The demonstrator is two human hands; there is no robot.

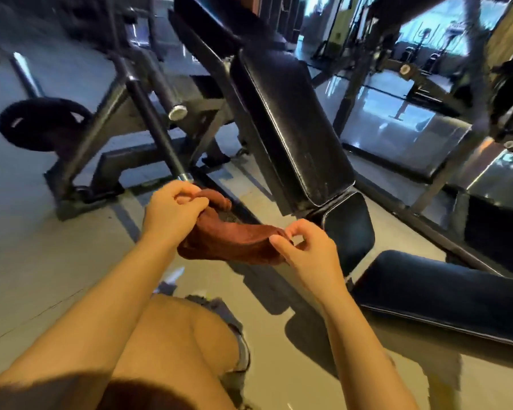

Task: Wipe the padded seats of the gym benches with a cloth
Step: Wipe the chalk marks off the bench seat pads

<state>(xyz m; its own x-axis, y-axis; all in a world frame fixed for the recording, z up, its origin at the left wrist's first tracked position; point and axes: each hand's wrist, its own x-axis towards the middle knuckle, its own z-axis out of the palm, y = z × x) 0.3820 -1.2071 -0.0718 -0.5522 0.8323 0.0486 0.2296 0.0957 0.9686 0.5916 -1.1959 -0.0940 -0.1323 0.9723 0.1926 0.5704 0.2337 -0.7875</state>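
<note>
A rust-brown cloth (234, 241) is stretched in the air between both my hands, above the floor. My left hand (172, 211) grips its far end with curled fingers. My right hand (305, 250) pinches its near right edge. Just beyond the cloth rises a black padded backrest (290, 125), tilted up. Below it sits a small black seat pad (350, 229), right beside my right hand. A second long black padded bench (444, 294) lies at the right.
Dark steel frame bars (157, 131) and a black weight plate (42, 125) stand to the left. More machines and a mirror fill the back right. My bare knee (175, 344) is below the hands. The floor (42, 261) is grey-beige.
</note>
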